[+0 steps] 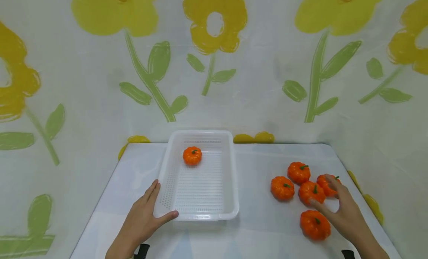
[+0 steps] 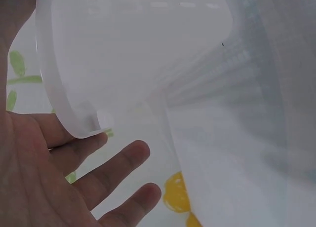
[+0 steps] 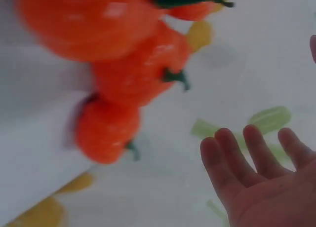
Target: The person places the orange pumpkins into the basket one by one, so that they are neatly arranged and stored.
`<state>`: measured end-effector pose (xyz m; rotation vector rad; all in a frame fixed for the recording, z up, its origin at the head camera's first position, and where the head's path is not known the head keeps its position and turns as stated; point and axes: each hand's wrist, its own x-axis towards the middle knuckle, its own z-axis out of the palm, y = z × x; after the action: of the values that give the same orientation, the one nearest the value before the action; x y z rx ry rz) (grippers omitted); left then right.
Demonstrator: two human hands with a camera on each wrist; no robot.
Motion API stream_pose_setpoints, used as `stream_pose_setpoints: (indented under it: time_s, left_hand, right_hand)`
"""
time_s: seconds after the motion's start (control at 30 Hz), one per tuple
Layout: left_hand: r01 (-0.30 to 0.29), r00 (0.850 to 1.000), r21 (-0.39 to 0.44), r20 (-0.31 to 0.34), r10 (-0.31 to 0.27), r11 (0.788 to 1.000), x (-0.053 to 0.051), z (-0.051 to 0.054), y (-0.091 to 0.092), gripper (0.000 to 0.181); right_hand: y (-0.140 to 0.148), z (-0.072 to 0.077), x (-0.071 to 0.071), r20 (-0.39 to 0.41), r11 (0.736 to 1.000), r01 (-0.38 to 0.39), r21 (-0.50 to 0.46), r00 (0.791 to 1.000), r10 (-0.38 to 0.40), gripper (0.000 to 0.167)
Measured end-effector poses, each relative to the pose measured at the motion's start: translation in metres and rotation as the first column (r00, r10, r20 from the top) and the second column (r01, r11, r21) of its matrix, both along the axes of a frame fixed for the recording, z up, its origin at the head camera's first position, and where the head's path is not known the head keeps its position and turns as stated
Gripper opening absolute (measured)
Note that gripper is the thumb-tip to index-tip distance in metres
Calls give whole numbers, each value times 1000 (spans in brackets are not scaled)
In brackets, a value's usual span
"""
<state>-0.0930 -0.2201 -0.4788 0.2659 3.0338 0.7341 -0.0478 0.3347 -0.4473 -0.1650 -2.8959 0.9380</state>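
A white perforated plastic basket (image 1: 230, 177) stands on the table with one small orange pumpkin (image 1: 192, 156) inside, towards its far left. My left hand (image 1: 142, 214) rests against the basket's near left corner, fingers fairly straight along the left side and thumb at the front rim. In the left wrist view, fingers (image 2: 121, 160) lie outside the basket's rim (image 2: 47, 69). On the right, my right hand (image 1: 344, 210) is spread above a group of several orange pumpkins (image 1: 282, 188) with green stems. It holds nothing; its fingers partly hide the rightmost pumpkin (image 1: 323, 183).
The pumpkins sit close together near the right edge of the white table (image 1: 260, 229), one of them (image 1: 315, 224) nearer the front. Behind the table hangs a pale backdrop (image 1: 254, 103) with yellow flowers and green leaves.
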Motion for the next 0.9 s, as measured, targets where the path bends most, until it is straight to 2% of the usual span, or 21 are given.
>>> stream_pose_setpoints:
  time_s: [0.07,0.2,0.33,0.57,0.77,0.9]
  left_hand:
    - [-4,1000,-5,3,4,1000,1,1,0,121]
    - [-6,1000,-6,13,6,1000,1,3,0,123]
    - [-5,1000,-2,18,5,1000,1,3,1,123]
    - [-9,1000,6,5,9,1000,2,2,2,121]
    - [-13,1000,11,0,13,1000,2,2,3,121]
    - [-24,1000,2,7,24,1000,2,3,4,123]
  right_hand:
    - [5,-9,7,86,999,49,-16,995,-47,113]
    - [10,-26,16,236,995,100,-30,968,-90,125]
    - [10,-42,21,339,994,106,1,935,-100,123]
    - [4,-60,23,433,995,96,16,897,-93,112]
    - [3,-68,25,469,991,132,13,874,-122,121]
    - [5,-71,26,496,992,121,23,861,-116,127]
